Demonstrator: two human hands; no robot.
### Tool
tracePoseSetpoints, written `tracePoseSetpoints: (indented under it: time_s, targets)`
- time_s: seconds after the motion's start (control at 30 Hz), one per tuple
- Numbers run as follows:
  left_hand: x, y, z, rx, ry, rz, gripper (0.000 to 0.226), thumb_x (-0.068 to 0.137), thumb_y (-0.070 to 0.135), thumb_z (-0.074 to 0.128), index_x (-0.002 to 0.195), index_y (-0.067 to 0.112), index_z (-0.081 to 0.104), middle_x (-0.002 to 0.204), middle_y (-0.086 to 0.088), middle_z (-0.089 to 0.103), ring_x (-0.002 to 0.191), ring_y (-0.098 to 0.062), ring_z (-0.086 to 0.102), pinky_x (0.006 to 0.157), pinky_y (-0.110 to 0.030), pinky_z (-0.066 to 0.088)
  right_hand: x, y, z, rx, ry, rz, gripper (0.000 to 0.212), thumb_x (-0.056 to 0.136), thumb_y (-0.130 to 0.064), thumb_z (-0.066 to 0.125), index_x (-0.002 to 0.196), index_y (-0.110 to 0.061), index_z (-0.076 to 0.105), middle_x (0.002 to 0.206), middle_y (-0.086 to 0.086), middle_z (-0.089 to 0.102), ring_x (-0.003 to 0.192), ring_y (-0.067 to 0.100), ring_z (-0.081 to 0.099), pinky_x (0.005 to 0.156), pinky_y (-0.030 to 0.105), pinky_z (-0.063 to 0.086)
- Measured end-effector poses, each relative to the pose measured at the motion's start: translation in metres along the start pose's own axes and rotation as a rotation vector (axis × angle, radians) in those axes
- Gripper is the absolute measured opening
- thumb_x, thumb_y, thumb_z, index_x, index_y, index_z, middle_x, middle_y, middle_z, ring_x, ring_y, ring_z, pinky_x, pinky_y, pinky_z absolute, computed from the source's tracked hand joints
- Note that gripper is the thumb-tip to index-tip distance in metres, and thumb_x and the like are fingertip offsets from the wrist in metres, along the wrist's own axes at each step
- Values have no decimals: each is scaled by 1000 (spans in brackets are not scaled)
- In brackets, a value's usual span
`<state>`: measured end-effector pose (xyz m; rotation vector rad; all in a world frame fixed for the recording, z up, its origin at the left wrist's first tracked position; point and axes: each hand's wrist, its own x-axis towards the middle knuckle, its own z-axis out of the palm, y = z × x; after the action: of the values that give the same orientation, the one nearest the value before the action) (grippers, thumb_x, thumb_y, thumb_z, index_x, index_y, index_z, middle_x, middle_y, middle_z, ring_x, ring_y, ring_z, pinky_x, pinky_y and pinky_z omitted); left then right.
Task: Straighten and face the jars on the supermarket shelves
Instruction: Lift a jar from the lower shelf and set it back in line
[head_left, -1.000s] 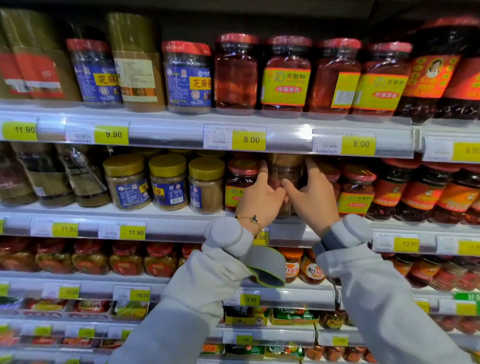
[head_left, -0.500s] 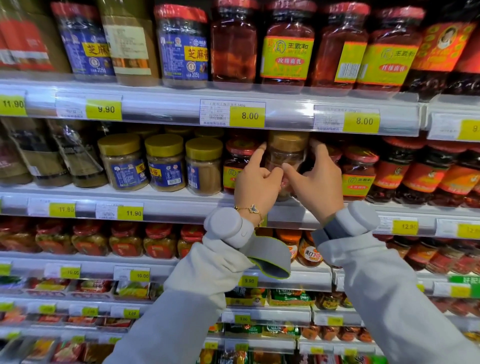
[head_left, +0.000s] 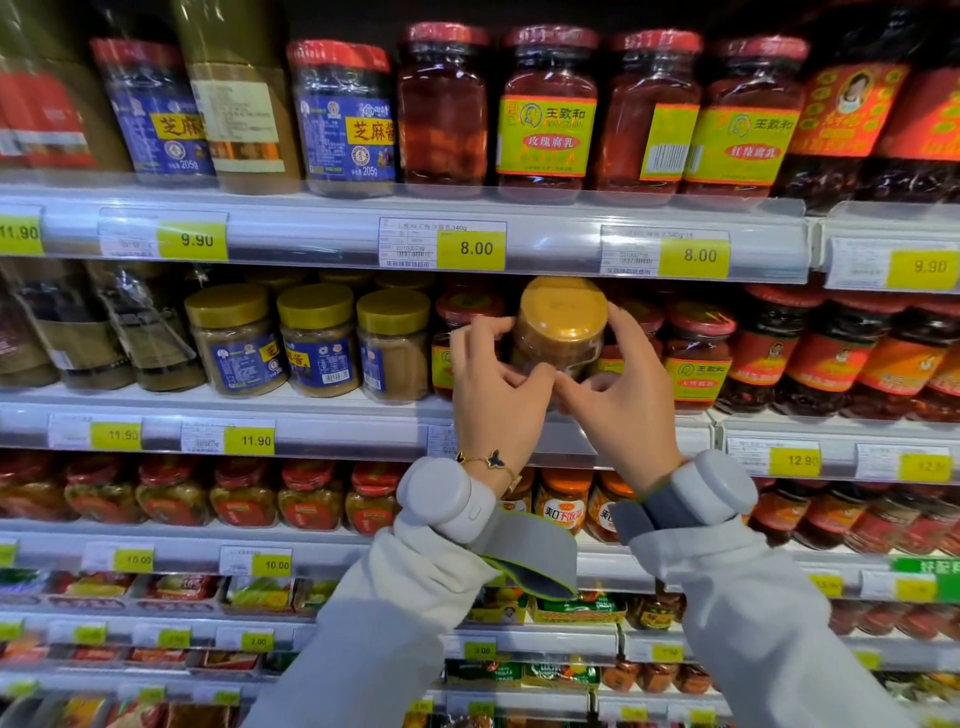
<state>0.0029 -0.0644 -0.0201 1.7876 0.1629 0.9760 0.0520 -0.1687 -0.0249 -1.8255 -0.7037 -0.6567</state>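
A gold-lidded jar of tan paste (head_left: 560, 332) is held between both hands in front of the second shelf (head_left: 332, 423), tilted with its lid toward me. My left hand (head_left: 496, 395) grips its left side and my right hand (head_left: 621, 400) curls round its right side. Three matching gold-lidded jars (head_left: 317, 340) stand in a row to the left, blue labels partly turned. Red-lidded jars (head_left: 698, 358) with yellow labels stand behind and to the right of the held jar.
The top shelf carries blue-labelled jars (head_left: 345, 119) and red bean-curd jars (head_left: 548, 111), some with labels turned sideways. Dark chili jars (head_left: 826, 358) fill the right. Lower shelves hold red-lidded jars (head_left: 244, 491) and packets. Price tags line every shelf edge.
Both hands have drawn the gold-lidded jar out from among the red-lidded jars toward me and tipped its lid forward. The view has moved closer to the shelves.
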Motion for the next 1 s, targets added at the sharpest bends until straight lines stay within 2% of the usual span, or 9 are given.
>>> tracePoseSetpoints:
  time_s: [0.07,0.13,0.23,0.33,0.5,0.6,0.73,0.87,1.0]
  targets:
    - [-1,-1,0,-4,-30,30,39,71,6,66,101,21,46,99,20,39,67,-13,56,65,-27,48,-1,3,-3,13,-3,13,67,70,-20,76,128,-26,43,125,-9,50,90,27,63,77,36,55]
    - [-2,-4,-1,-24,-69,23,45,70,3,66,105,22,44,107,14,47,75,-14,57,67,-29,49,-4,5,-6,65,-37,31,67,70,-15,76,123,-37,41,120,-11,51,75,20,65,66,29,56]
    - [-4,-6,-2,-82,-137,-8,53,69,1,68,103,30,39,107,5,54,79,-6,55,67,-23,50,-6,7,-8,119,-113,59,78,67,-10,74,111,-57,29,112,-18,53,57,15,64,56,37,56]
    - [-6,-6,-4,-135,-191,-4,55,67,2,66,101,37,40,106,9,54,84,-16,57,73,-33,53,-8,11,-5,89,-130,62,84,62,-20,76,112,-59,23,104,-23,53,75,18,65,61,35,55]
    - [-10,-5,-8,-127,-203,6,57,68,0,66,111,32,49,113,10,58,89,-23,62,75,-41,55,-4,4,-3,61,-80,-18,73,60,-48,79,115,-57,32,105,-41,46,95,-21,47,75,-3,34]
    - [-11,-4,-14,-109,-218,-1,58,68,2,66,115,33,50,114,11,60,80,-24,63,71,-42,56,-5,3,-4,52,-70,-61,70,61,-44,81,114,-54,37,105,-41,48,99,-20,47,76,-2,34]
    - [-11,1,-29,-91,-204,5,60,67,9,65,117,38,49,110,19,60,85,-15,63,74,-38,56,-5,-12,-3,56,-50,-112,67,58,-55,77,112,-55,38,105,-40,50,98,-16,50,75,0,37]
    - [-10,3,-45,-112,-189,-24,58,65,18,62,113,47,47,110,13,62,96,-10,61,81,-33,53,-4,-23,0,14,-117,-134,78,54,-34,85,119,-44,42,108,-26,54,101,-7,52,80,3,38]
    - [-7,1,-67,-123,-189,-32,58,60,31,59,115,46,47,109,12,62,93,-12,59,79,-31,52,-5,-43,11,-27,-155,-131,80,51,-32,84,116,-49,40,105,-31,53,100,-11,51,77,1,37]
